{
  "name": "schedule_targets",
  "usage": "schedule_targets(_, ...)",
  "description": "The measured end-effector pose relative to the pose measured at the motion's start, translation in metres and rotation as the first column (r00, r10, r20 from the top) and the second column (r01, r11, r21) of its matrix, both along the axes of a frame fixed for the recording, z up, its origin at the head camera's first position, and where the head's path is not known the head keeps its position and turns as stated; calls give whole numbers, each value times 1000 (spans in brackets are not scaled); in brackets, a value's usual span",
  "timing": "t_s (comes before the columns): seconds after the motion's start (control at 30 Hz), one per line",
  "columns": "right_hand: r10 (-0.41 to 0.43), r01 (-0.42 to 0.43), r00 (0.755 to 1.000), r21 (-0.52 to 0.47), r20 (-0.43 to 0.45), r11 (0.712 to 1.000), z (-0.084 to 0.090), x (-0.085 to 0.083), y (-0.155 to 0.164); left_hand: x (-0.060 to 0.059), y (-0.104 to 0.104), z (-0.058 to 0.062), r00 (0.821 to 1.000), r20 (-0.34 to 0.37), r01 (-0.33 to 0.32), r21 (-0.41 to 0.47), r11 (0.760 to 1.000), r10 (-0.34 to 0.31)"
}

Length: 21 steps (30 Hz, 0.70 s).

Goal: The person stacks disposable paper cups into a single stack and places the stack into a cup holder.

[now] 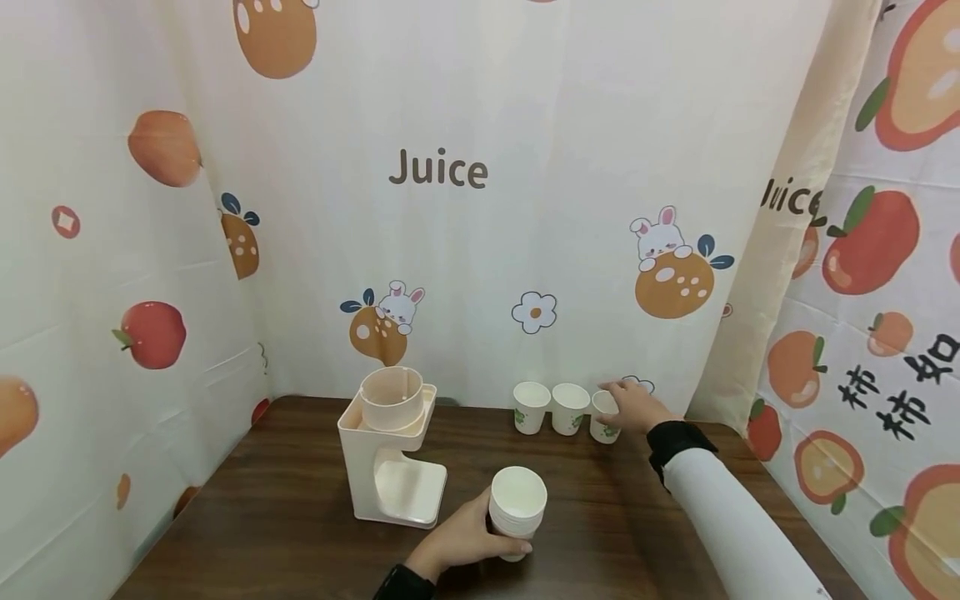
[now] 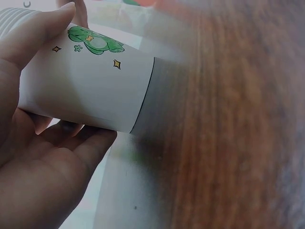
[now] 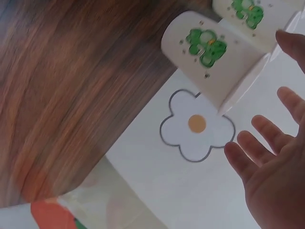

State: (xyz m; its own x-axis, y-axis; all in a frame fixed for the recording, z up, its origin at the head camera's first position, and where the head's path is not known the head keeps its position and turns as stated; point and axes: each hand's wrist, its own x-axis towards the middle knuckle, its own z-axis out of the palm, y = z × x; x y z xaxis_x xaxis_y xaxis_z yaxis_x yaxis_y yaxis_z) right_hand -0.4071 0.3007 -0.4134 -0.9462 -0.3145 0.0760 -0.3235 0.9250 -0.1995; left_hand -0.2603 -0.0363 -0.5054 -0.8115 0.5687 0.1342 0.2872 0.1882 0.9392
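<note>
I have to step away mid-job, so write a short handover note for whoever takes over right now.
Left hand: grips the cup stack, near the table's front edge.
Right hand: open, fingers spread, at the right-most of three single cups; the wrist view shows no grip on it.
Cups stand in a row by the curtain; the dispenser stands left of the stack.
Done: three cups set out.
Left: judging by the stack, probably more cups to place.
</note>
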Motion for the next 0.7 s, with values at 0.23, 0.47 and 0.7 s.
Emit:
schedule_targets(0.23,-68,71,992,-24,108,997,5,-7,3,1,0,0,1000,-1,-14,-16,1000,14)
schedule_targets(0.47,-91,91,985,8,146,996,3,-9,-6,3,1,3,1000,7,1,15,1000,-1)
schedule_targets(0.7,-122,119,978,30,169,992,-12,-25,-5,2,1,2,1000,21,0,14,1000,0)
